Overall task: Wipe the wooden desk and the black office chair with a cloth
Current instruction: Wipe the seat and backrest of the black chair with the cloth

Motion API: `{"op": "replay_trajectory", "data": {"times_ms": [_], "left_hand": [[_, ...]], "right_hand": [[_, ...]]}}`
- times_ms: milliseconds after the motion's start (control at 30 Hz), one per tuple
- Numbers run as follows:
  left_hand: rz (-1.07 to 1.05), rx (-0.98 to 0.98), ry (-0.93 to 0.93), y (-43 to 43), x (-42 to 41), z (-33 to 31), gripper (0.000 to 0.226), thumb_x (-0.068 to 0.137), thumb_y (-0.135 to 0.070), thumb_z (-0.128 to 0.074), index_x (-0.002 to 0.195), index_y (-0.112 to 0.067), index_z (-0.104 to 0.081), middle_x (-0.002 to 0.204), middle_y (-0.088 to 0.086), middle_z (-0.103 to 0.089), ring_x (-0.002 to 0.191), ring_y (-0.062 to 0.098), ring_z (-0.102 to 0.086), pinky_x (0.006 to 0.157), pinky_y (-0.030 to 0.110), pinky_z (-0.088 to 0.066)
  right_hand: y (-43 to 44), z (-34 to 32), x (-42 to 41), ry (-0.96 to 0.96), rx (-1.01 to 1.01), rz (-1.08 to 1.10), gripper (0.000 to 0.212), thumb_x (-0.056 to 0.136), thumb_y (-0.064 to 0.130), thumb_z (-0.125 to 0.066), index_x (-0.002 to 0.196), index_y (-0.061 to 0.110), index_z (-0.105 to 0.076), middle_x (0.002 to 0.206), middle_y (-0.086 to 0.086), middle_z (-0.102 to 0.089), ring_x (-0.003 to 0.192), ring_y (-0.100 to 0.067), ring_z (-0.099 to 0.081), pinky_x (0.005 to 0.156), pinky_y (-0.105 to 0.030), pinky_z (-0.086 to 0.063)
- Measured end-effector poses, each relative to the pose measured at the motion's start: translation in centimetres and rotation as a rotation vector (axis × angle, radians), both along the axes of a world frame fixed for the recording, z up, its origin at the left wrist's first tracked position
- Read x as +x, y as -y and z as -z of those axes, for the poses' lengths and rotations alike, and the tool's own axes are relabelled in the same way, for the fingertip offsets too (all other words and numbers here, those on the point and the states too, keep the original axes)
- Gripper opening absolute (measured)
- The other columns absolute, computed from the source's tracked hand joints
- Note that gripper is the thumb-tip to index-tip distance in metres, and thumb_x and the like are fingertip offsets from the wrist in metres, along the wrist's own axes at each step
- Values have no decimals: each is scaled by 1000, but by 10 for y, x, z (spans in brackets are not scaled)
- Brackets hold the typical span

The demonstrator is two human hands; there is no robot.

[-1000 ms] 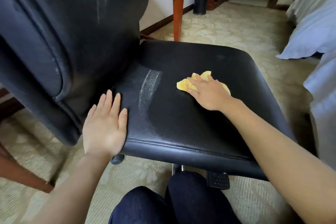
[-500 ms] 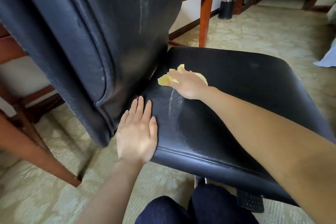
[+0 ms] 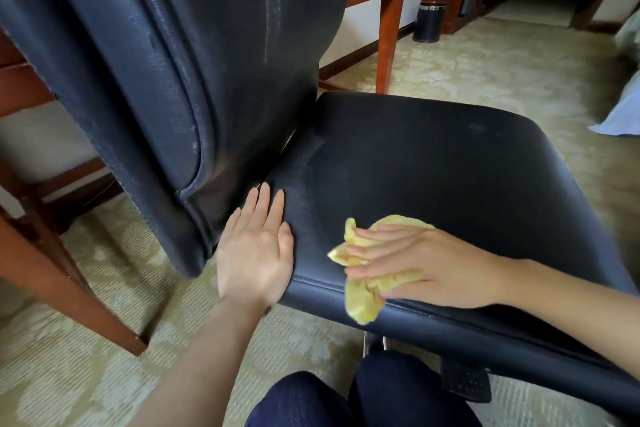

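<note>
The black office chair's seat (image 3: 433, 177) fills the middle of the view, with its backrest (image 3: 180, 55) rising at the left and carrying pale dusty streaks near the top. My right hand (image 3: 426, 267) presses a crumpled yellow cloth (image 3: 367, 291) flat onto the seat's near edge, fingers straight and pointing left. Part of the cloth hangs over the seat's front rim. My left hand (image 3: 256, 246) rests flat on the seat's near left corner, fingers straight, beside the backrest's base. The wooden desk (image 3: 384, 0) stands behind the chair.
Desk legs (image 3: 65, 291) stand at the left and behind the seat. A small black bin (image 3: 429, 22) sits on the patterned carpet by the far wall. White bedding (image 3: 620, 107) shows at the right edge. My knees (image 3: 360, 395) are below the seat.
My right hand has drawn the cloth from the back of the seat by the backrest to the near front edge. The pale streak on the seat is gone. My left hand has stayed at the corner.
</note>
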State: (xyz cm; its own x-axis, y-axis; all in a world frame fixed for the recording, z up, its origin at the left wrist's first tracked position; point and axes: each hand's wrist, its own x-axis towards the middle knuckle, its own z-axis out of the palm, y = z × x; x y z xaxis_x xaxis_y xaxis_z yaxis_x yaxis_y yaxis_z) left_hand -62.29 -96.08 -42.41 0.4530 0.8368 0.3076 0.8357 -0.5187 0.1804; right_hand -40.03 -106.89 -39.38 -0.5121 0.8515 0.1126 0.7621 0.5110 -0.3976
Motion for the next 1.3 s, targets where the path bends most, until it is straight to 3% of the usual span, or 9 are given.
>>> {"op": "replay_trajectory", "data": {"times_ms": [200, 300, 500, 633, 833, 967, 1067, 1200, 1300], "left_hand": [[-10, 18, -26, -1, 0, 1, 65, 90, -38, -2, 150, -19, -22, 158, 0, -17, 146, 14, -9, 118, 29, -8], [2, 27, -30, 0, 1, 0, 74, 86, -40, 5, 149, -17, -26, 157, 2, -20, 146, 16, -13, 117, 30, -10], [-21, 52, -28, 4, 0, -1, 66, 90, -37, -5, 146, -16, -35, 153, 4, -30, 144, 19, -22, 115, 31, -13], [-18, 76, 16, 3, 2, -1, 58, 92, -30, -20, 137, -9, -49, 143, 11, -46, 136, 26, -39, 110, 39, -29], [-16, 112, 75, 2, 3, 3, 53, 91, -26, -27, 132, -7, -55, 138, 13, -51, 131, 27, -46, 106, 42, -36], [-23, 125, 66, 0, 2, 4, 53, 90, -26, -28, 132, -8, -55, 138, 13, -51, 131, 28, -46, 106, 42, -35], [-26, 133, 69, 0, 2, 5, 54, 89, -26, -28, 133, -7, -54, 138, 13, -51, 131, 28, -46, 106, 42, -36], [-27, 130, 96, -1, 2, 5, 56, 89, -25, -29, 135, -4, -50, 139, 14, -50, 131, 28, -46, 106, 42, -37], [-31, 112, 106, -2, 2, 5, 59, 88, -27, -27, 138, -1, -46, 141, 14, -47, 133, 27, -43, 107, 40, -35]], "right_hand": [[-12, -11, 46, -46, -128, 310, 42, 94, 26, -57, 132, 42, -48, 144, 30, -34, 140, 7, -17, 115, -37, -25], [-38, -15, 58, -1, -131, 441, 41, 96, 28, -53, 131, 47, -46, 143, 33, -33, 141, 0, -20, 113, -42, -29], [-121, -5, 41, 197, 4, 711, 42, 99, 39, -41, 142, 36, -39, 142, 0, -46, 116, -32, -52, 93, -44, -44], [-174, -2, 28, 202, 30, 791, 40, 100, 38, -39, 138, 25, -44, 128, -11, -53, 110, -35, -54, 84, -40, -42], [-226, 2, 5, 218, 72, 945, 30, 99, 27, -43, 125, 16, -52, 122, -12, -54, 107, -35, -56, 91, -42, -44], [-237, 3, -5, 218, 89, 878, 34, 100, 26, -40, 131, 16, -51, 127, -12, -50, 109, -35, -54, 93, -42, -41], [-231, 3, -7, 249, 131, 677, 36, 102, 23, -35, 134, 21, -50, 133, -8, -49, 117, -34, -49, 98, -47, -37], [-208, -1, -15, 130, 117, 434, 35, 102, 31, -33, 126, 34, -57, 120, 0, -54, 116, -27, -48, 98, -50, -35], [-186, 1, -21, 131, 57, 380, 37, 100, 33, -37, 133, 25, -52, 138, -2, -49, 125, -28, -47, 104, -49, -32]]}}
